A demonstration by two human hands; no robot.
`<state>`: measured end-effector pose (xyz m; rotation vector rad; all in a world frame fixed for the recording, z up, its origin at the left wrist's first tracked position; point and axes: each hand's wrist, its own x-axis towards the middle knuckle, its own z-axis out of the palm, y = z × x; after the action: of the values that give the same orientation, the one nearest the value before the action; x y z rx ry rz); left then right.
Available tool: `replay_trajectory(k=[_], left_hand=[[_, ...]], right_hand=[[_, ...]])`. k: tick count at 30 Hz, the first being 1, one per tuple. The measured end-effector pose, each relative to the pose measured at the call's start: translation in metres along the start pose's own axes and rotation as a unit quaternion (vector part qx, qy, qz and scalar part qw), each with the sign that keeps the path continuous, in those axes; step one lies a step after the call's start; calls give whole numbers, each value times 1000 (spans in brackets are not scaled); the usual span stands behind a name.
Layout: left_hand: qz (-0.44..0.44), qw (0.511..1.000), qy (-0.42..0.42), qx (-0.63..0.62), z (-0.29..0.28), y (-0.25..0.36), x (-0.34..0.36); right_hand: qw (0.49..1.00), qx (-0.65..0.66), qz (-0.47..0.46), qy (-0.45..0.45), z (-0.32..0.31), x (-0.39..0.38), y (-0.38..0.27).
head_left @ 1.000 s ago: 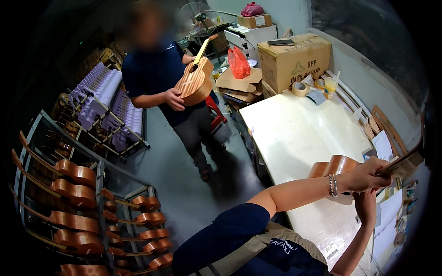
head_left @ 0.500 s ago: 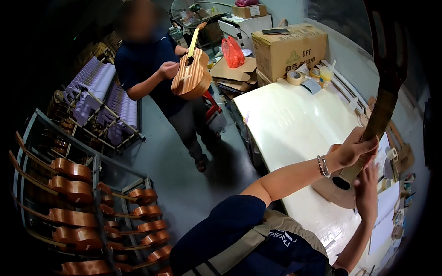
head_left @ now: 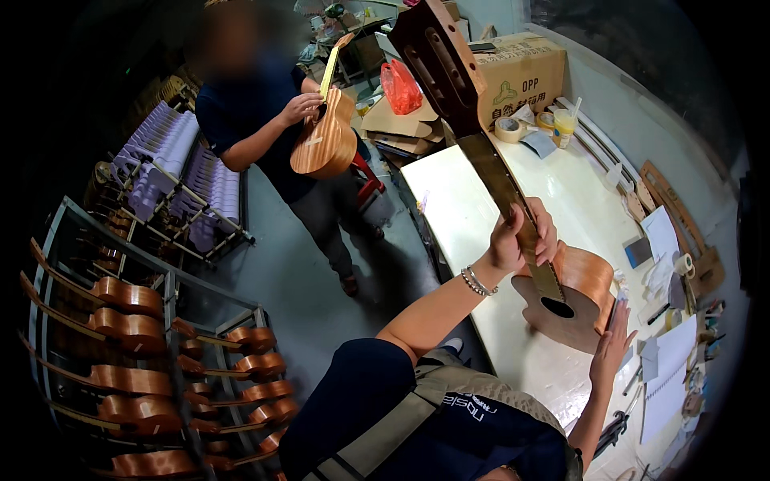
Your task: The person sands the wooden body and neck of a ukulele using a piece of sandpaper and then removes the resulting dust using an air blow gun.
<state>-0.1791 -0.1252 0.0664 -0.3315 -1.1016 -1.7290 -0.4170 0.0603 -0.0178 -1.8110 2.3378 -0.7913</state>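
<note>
Left hand farther left, around instrument neck

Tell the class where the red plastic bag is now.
In the head view, the red plastic bag sits upper middle on flattened cardboard, left of the large cardboard box and, as pictured, just left of the held instrument's headstock.
</note>
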Motion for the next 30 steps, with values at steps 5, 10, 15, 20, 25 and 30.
replay_trajectory(k=[5, 10, 15, 20, 25, 30], left_hand=[[-7, 999, 1, -34, 15, -11, 3], [-49, 998, -47, 2, 50, -29, 18], [-71, 995, -72, 18, 77, -46, 22], [-66, 996, -51, -5, 74, -41, 22], [-42, 998, -42, -12, 65, -33, 15], [-61, 998, -33, 7, 58, -24, 9]], right_hand=[[999, 13, -10, 46, 12, 0, -1], [947, 306, -45, 93, -8, 14, -29], [988, -24, -145, -46, -73, 45, -117], [979, -33, -197, -33, -68, 50, -110], [982, -48, -180, -19, -64, 54, -115], [979, 175, -103, 24, -46, 51, -91]])
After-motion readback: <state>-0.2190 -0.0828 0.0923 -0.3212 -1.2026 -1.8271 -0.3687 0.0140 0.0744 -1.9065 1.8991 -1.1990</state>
